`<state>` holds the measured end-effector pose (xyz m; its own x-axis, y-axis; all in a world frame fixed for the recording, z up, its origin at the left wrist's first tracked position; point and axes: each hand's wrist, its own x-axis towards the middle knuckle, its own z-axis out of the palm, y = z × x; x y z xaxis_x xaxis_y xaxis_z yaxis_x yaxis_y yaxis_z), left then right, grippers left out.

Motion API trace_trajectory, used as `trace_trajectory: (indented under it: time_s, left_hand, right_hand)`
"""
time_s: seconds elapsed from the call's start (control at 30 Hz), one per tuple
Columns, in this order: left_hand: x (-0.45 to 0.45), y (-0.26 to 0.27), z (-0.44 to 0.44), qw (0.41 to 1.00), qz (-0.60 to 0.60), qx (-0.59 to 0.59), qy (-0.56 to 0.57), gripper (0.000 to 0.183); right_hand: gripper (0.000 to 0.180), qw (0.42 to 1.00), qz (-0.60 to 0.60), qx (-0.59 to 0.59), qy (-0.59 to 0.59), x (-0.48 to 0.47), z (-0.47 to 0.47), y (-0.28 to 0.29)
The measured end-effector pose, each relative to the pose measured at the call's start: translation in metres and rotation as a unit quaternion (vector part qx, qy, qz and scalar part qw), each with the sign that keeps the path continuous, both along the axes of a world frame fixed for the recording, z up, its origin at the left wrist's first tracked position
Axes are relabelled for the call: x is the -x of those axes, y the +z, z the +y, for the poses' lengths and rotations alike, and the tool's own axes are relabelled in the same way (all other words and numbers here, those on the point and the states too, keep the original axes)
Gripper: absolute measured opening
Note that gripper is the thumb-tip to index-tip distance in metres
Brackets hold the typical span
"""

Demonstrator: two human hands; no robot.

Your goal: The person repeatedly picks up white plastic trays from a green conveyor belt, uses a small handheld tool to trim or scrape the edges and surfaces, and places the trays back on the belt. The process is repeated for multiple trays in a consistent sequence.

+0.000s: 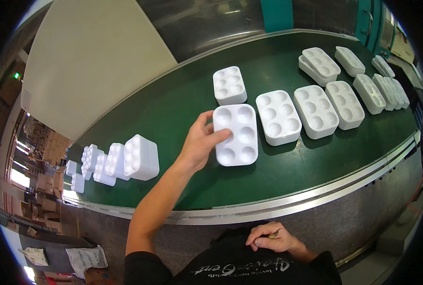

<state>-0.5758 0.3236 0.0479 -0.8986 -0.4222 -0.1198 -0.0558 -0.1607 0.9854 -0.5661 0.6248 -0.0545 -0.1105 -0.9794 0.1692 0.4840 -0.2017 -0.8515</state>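
Observation:
My left hand (200, 142) grips the left edge of a white plastic tray with six round wells (235, 135), thumb on its face and fingers behind. The tray is tipped up towards me over a green conveyor belt (183, 185). Just beyond it a similar white piece (230, 84) lies on the belt. My right hand (271, 237) is held in front of my body, its fingers curled around a small yellowish object (273, 235) that I cannot make out. To the right of the held tray lies another six-well piece (278, 117).
Several more white six-well trays (316, 111) lie to the right, some stacked. Stacks of them (141, 156) stand at the belt's left end. A metal rail (254, 213) edges the near side. A beige panel (101, 53) rises beyond the belt; white sacks (87, 259) lie at lower left.

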Motion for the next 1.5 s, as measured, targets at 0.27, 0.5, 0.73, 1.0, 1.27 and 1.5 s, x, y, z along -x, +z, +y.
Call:
trace_trajectory:
  time_s: [0.27,0.5,0.73,1.0,1.27,1.5]
  left_hand:
    - [-0.068,-0.010,0.004,0.962,0.075,-0.248,-0.088,0.056]
    - [-0.120,-0.009,0.026,0.967,0.105,-0.217,-0.084,0.061]
    - [-0.164,0.002,0.045,0.984,0.092,-0.133,-0.077,0.081]
    - [-0.183,-0.018,0.056,0.983,0.008,-0.075,-0.168,0.092]
    - [-0.191,-0.036,0.058,0.964,-0.013,-0.153,-0.215,0.088]
    - [-0.192,-0.023,0.068,0.967,0.050,-0.105,-0.227,0.087]
  right_hand:
    - [0.021,0.985,0.124,0.009,-0.121,0.011,-0.005,0.044]
    - [0.073,0.942,0.213,-0.041,-0.256,-0.017,-0.038,0.075]
    - [0.109,0.966,0.121,0.003,-0.227,-0.037,-0.064,0.064]
    - [0.104,0.949,0.220,0.066,-0.215,-0.051,-0.066,0.055]
    - [0.055,0.906,0.297,0.036,-0.300,-0.059,-0.047,0.061]
    - [0.038,0.936,0.085,-0.054,-0.337,-0.062,-0.050,0.060]
